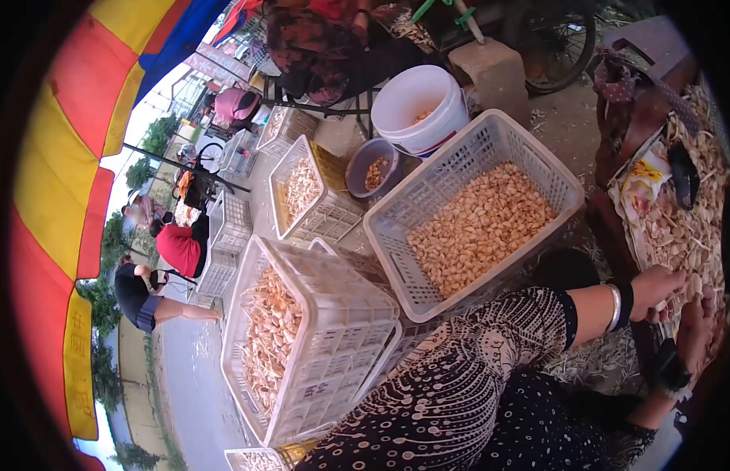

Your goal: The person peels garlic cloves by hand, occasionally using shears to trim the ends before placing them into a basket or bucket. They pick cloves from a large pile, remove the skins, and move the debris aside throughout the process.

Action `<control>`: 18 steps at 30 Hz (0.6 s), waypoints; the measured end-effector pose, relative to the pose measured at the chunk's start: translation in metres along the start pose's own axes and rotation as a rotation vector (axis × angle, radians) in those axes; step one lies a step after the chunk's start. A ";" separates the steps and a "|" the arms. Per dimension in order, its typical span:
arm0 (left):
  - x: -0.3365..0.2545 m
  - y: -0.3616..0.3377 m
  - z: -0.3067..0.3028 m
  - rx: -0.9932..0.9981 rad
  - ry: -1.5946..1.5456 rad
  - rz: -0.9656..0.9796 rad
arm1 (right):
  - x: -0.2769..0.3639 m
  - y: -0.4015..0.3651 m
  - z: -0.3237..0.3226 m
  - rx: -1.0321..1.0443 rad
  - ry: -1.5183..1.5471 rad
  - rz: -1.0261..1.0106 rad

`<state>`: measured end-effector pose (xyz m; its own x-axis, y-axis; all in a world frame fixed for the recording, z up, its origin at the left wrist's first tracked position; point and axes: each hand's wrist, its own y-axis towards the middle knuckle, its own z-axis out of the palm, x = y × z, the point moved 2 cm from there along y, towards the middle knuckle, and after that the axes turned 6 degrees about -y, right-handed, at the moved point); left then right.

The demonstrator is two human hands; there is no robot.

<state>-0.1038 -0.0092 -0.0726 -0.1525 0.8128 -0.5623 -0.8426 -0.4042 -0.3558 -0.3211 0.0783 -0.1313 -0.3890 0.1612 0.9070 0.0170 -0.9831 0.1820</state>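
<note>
My left hand (658,292), with a silver bracelet at its wrist, is closed, its fingertips pinched over a pile of pale garlic pieces and stalks (679,243). Just beside it, my right hand (696,326) is closed too, a dark watch at the wrist. The fingertips of both hands nearly meet around something small and pale, too small to name. A dark object (684,176) and a printed plastic packet (646,182) lie on the pile. Left of my hands, a crate (381,235) holds many loose cloves (479,224).
A white bucket (416,133) and a purple basin (355,177) stand beyond the crate. Stacked crates (341,345) of garlic are at centre left. Other people (179,247) are at far left; one person (310,47) sits at the top, near a concrete block (490,74).
</note>
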 end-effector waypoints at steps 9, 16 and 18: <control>-0.027 -0.029 0.021 0.032 0.157 0.019 | 0.029 0.005 0.125 -0.247 0.290 0.073; -0.018 -0.025 0.022 0.053 0.338 0.064 | 0.021 -0.001 0.115 -0.255 0.382 0.112; -0.012 -0.022 0.023 0.130 0.207 0.020 | 0.019 0.000 0.113 -0.330 0.245 0.148</control>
<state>-0.0954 -0.0010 -0.0411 -0.0717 0.6967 -0.7137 -0.9020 -0.3507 -0.2517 -0.2247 0.0915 -0.0709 -0.6120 0.0300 0.7903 -0.1908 -0.9754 -0.1107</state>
